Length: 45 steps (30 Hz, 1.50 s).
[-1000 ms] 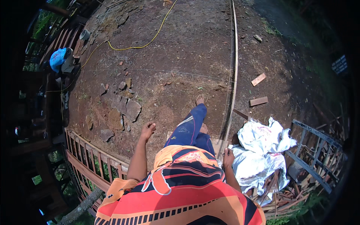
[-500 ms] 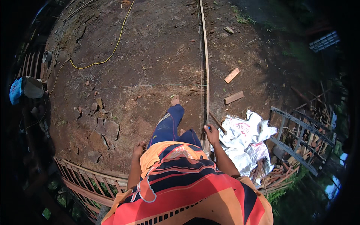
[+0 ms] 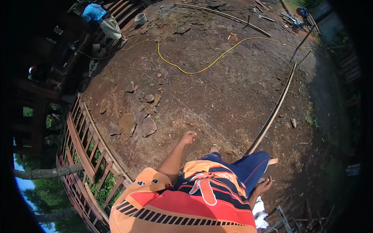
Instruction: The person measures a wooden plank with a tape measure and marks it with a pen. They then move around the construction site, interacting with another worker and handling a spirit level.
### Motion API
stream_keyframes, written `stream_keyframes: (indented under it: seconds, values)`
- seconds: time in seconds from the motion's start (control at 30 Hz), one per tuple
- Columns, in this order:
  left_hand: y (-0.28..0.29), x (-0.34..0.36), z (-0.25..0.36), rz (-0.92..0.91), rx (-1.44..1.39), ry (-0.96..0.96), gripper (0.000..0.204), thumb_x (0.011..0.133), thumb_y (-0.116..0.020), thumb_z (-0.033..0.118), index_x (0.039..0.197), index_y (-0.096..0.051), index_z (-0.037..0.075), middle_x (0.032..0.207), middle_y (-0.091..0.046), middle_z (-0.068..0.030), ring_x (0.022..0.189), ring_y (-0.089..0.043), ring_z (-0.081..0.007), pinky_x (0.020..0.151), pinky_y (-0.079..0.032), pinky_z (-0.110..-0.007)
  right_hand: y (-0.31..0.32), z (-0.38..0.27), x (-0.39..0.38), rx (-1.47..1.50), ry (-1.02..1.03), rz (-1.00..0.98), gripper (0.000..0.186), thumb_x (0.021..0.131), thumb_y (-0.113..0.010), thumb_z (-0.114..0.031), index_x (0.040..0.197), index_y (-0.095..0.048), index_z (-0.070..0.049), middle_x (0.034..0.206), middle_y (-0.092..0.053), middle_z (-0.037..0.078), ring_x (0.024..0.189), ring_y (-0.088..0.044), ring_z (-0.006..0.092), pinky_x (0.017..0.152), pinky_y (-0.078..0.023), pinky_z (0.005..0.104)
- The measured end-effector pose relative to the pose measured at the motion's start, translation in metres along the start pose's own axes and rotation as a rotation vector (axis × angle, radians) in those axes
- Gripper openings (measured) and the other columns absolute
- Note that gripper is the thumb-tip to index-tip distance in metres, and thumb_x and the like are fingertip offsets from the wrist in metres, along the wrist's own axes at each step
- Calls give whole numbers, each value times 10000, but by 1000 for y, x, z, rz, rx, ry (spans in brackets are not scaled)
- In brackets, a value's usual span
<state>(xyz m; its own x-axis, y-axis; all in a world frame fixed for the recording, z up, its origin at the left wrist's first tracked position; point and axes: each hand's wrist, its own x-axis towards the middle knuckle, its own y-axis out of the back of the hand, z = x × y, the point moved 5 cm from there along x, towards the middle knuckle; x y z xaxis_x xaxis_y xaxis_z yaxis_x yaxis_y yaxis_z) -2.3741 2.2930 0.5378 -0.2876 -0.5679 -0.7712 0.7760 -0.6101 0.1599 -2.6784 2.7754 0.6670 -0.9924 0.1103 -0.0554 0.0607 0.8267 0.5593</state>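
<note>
I stand on bare brown earth in an orange, red and black shirt and blue trousers. My left hand [image 3: 189, 137] swings out in front of me over the dirt, fingers loosely curled with nothing in them. My right hand [image 3: 263, 187] hangs by my right thigh, fingers spread, holding nothing. A long thin wooden lath [image 3: 274, 112] lies on the ground just ahead of my right leg. A bit of white sheet [image 3: 259, 211] shows behind my right arm.
A reddish wooden railing [image 3: 90, 155] runs along the left edge. Flat stones [image 3: 136, 122] lie ahead left. A yellow hose [image 3: 202, 66] snakes across the dirt. Another person in a blue shirt [image 3: 101, 17] bends near a white bucket [image 3: 140, 18] far off.
The view has swung round to the left: the railing, stones and hose now lie ahead. The white sheet has slipped behind me. My left hand swung forward; my right hand dropped beside my thigh.
</note>
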Motion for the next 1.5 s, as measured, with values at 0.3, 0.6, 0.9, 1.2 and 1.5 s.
stream_keyframes:
  seconds: [0.3, 0.6, 0.9, 1.2, 1.5]
  values:
    - [-72, 16, -111, 65, 189, 229, 300, 947, -671, 349, 1036, -688, 63, 760, -632, -15, 607, -579, -136, 514, -490, -310, -26, 34, 156, -139, 90, -51, 429, 1036, -554, -361, 1084, -639, 57, 1039, -671, 208, 930, -617, 334, 854, -476, 424]
    - [-293, -40, -95, 367, 131, 96, 431, 934, -654, 380, 1181, -679, 27, 1115, -715, -190, 1080, -677, -311, 937, -510, -398, -59, -71, 464, -128, 466, -243, 379, 1036, -572, -309, 1128, -634, 53, 1016, -670, 161, 920, -581, 242, 865, -471, 365]
    - [-520, -231, -16, 343, -116, 220, 598, 994, -521, 516, 1340, -600, 34, 1280, -651, -204, 1213, -612, -303, 1061, -425, -374, -105, -13, 689, -70, 359, -898, 220, 1008, -599, -239, 988, -652, -27, 777, -525, -40, 679, -402, 68, 600, -339, 248]
    - [-688, -271, -102, 477, -359, 269, 555, 1008, -536, 444, 1307, -614, -17, 1215, -682, -189, 1103, -656, -270, 982, -484, -354, -79, 88, 637, -385, 144, -1247, 212, 1005, -603, -258, 924, -653, -69, 781, -644, 19, 644, -523, 97, 579, -410, 273]
    - [-826, -299, -177, 704, -1161, 294, 427, 987, -618, 341, 1288, -562, 43, 1004, -645, -29, 831, -609, -125, 688, -495, -282, -126, 13, 583, -558, 800, -1674, 425, 996, -486, -265, 1347, -536, -30, 851, -720, 110, 758, -711, 238, 679, -551, 353]
